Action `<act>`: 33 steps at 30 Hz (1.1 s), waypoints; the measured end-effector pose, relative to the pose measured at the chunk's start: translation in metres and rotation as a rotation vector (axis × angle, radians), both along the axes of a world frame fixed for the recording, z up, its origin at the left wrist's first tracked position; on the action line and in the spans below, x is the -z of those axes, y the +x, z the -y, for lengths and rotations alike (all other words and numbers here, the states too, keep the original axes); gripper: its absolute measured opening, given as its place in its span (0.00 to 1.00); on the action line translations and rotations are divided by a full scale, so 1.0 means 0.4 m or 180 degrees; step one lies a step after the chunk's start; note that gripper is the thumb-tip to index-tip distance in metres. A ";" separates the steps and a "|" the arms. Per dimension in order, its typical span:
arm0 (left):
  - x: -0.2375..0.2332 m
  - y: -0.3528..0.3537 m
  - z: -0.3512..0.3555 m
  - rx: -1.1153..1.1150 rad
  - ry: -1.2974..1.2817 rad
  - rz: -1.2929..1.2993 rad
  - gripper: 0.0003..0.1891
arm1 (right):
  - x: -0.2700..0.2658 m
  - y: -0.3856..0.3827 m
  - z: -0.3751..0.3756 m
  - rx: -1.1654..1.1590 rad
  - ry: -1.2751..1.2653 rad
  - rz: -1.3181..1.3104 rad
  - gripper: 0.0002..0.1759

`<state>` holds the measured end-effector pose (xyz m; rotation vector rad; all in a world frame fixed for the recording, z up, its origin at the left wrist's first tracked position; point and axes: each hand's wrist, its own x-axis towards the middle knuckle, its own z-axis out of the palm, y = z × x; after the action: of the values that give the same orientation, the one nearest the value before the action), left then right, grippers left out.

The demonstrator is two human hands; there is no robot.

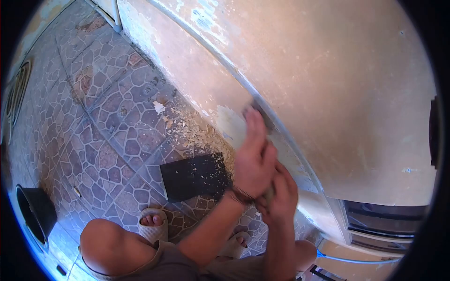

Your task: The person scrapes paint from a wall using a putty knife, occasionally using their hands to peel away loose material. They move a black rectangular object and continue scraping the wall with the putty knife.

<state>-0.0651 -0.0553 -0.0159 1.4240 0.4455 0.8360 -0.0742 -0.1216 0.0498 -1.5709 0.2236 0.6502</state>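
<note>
A scraper [263, 115], its dark blade blurred by motion, lies against the lower wall just under the grey ledge [225, 63]. My left hand [254, 164] is laid along the tool, fingers stretched toward the blade and pressing it. Below it, my right hand [283, 194] is wrapped around what looks like the handle, mostly hidden between the two hands. Beside the blade the wall shows a pale bare patch [230, 122]. Paint flakes [197, 131] lie heaped along the foot of the wall, and a black sheet [192, 178] on the floor is dusted with them.
Stone-patterned tiles [105, 112] cover the floor. A black bucket [37, 210] stands at the left, and a coiled hose [18, 91] lies farther back. White pipes [110, 14] run by the far corner. Slatted dark furniture [384, 215] stands against the wall at right.
</note>
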 end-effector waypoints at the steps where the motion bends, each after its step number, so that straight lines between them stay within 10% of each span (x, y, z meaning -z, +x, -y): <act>1: 0.008 0.007 -0.054 0.0027 -0.0151 -0.0001 0.31 | 0.007 0.006 -0.026 -0.0047 -0.0015 0.0003 0.19; 33: 0.020 -0.006 -0.117 -0.0149 0.0314 -0.0163 0.32 | 0.043 0.008 -0.084 -0.0127 0.0153 0.0048 0.20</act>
<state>-0.0676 -0.0085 -0.0239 1.5337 0.4837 0.8708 -0.0711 -0.0880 0.0325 -1.5368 0.1646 0.6701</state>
